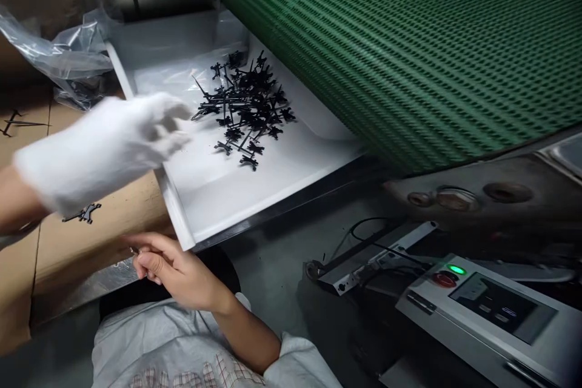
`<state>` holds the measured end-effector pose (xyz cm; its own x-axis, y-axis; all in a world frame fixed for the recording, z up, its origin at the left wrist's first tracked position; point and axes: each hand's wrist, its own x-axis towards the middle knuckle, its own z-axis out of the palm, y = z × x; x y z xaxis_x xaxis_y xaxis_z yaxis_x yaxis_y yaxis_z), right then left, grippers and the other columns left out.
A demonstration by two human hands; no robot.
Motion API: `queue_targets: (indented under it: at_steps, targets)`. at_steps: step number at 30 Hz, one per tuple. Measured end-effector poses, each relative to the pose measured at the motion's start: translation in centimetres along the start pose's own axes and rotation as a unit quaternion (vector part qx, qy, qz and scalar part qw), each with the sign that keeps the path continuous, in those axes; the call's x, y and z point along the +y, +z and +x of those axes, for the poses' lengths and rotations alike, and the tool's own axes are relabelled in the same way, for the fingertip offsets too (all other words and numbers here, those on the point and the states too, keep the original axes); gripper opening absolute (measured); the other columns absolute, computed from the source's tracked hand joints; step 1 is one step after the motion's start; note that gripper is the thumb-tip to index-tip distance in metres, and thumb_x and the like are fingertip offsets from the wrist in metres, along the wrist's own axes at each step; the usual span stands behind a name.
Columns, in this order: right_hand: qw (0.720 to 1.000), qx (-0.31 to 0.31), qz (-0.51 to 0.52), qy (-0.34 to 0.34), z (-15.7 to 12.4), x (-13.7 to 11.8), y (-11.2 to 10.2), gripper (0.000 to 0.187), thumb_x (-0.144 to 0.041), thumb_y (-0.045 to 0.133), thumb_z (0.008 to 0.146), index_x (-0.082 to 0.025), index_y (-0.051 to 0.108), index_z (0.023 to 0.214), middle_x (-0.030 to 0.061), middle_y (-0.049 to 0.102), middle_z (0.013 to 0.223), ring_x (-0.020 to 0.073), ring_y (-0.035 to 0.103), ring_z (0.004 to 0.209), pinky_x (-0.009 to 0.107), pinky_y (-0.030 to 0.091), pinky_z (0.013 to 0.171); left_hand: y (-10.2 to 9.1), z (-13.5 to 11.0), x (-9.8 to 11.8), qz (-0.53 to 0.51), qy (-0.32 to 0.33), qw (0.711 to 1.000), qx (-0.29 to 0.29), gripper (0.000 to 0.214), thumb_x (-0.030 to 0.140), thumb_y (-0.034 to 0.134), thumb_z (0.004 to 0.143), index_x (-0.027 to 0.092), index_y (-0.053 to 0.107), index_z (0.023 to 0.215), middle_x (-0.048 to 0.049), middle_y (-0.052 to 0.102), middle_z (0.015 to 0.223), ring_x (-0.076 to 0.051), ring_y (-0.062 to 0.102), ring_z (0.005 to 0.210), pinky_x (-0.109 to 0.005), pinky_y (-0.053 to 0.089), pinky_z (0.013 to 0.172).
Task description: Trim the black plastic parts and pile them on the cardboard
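Left hand (113, 136) loosely curled near black parts (250, 100)

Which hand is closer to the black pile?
Left. The gloved left hand is just beside the black pile; the bare right hand is farther away, outside the white tray.

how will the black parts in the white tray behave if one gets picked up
The black parts look thin, so each is probably light for its size. They cross and overlap, so lifting one may drag neighbours along. Being forked rather than round, they seem unlikely to roll across the white tray.
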<state>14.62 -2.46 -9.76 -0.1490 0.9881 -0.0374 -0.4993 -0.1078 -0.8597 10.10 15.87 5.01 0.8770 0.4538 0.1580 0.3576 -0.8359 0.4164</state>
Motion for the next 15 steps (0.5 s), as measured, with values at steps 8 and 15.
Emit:
queue_targets:
  at_steps: [8, 15]
  targets:
    - [0.997, 0.069, -0.02, -0.009, -2.4, -0.4, -0.8, 0.04, -0.055, 0.065, 0.11, -0.021, 0.076, 0.126, -0.0039, 0.055, 0.08, 0.0132, 0.047, 0.07, 0.029, 0.042, 0.067, 9.3, 13.5, 6.2, 0.072, -0.004, 0.975, -0.211, 0.028, 0.039, 0.069, 0.107, 0.013, 0.077, 0.113, -0.0062, 0.078, 0.092, -0.021, 0.072, 0.075, -0.037, 0.061, 0.077]
    - [0.997, 0.066, -0.039, -0.011, -2.7, -0.6, -0.8, 0.034, -0.047, 0.062, 0.111, -0.019, 0.077, 0.121, -0.0038, 0.055, 0.079, 0.0128, 0.048, 0.071, 0.028, 0.043, 0.067, 9.8, 12.5, 6.3, 0.009, 0.041, 0.992, -0.116, 0.042, 0.028, 0.04, 0.109, 0.017, 0.079, 0.116, 0.0015, 0.075, 0.088, -0.014, 0.063, 0.078, -0.025, 0.05, 0.076]
